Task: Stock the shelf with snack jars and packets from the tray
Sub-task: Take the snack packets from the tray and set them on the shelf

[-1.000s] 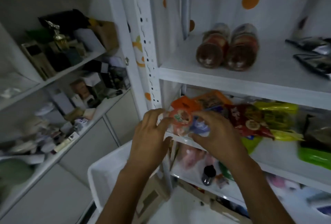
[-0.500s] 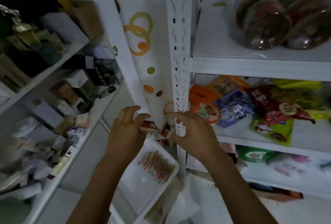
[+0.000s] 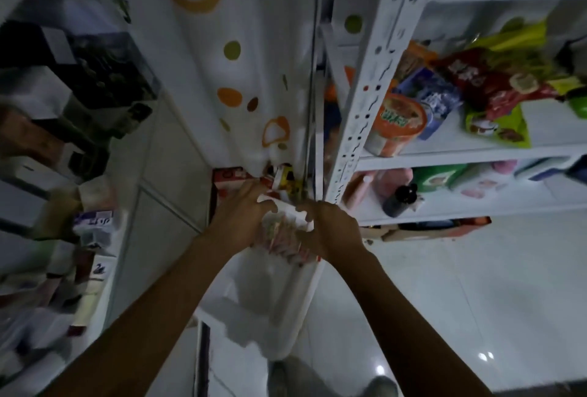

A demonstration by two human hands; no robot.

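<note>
A white tray (image 3: 273, 311) stands on the floor below me, beside the white metal shelf (image 3: 476, 155). At its far end lies a pile of small red-and-green snack packets (image 3: 279, 237). My left hand (image 3: 241, 215) and my right hand (image 3: 330, 228) are both down in the tray, fingers curled around that pile from either side. On the middle shelf lie an orange round tub (image 3: 397, 125), a blue packet (image 3: 435, 101), a red packet (image 3: 489, 82) and green and yellow packets (image 3: 495, 125).
A dotted white curtain (image 3: 241, 56) hangs between the snack shelf and a cluttered white cupboard (image 3: 63, 142) on the left. Boxes (image 3: 232, 180) sit behind the tray. The lower shelf holds a dark bottle (image 3: 397, 199) and pink and green packs. Glossy tiled floor (image 3: 476, 301) spreads right.
My view has tilted down from the shelf to the tray. Both hands left the orange tub on the middle shelf, dropped to the tray and closed around the small packets.
</note>
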